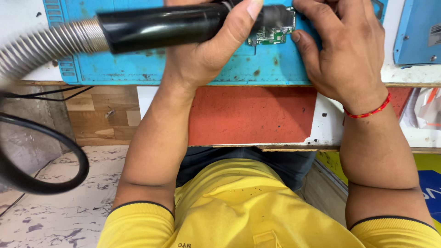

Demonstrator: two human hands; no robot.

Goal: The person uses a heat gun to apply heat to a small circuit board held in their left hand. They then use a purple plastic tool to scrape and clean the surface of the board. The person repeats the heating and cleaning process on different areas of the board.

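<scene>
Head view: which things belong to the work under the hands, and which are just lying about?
In use:
- left hand, gripping the black hot-air nozzle with its ribbed hose
- right hand, steadying the green circuit board
- blue work mat beneath

Lying about:
- blue case, far right
- black cable, hanging at left
- papers, lower right

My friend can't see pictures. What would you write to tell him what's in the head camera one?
A person's left hand holds a black nozzle on a ribbed grey hose over a small green circuit board, which the right hand steadies on a blue work mat. The person wears a yellow shirt.
</scene>
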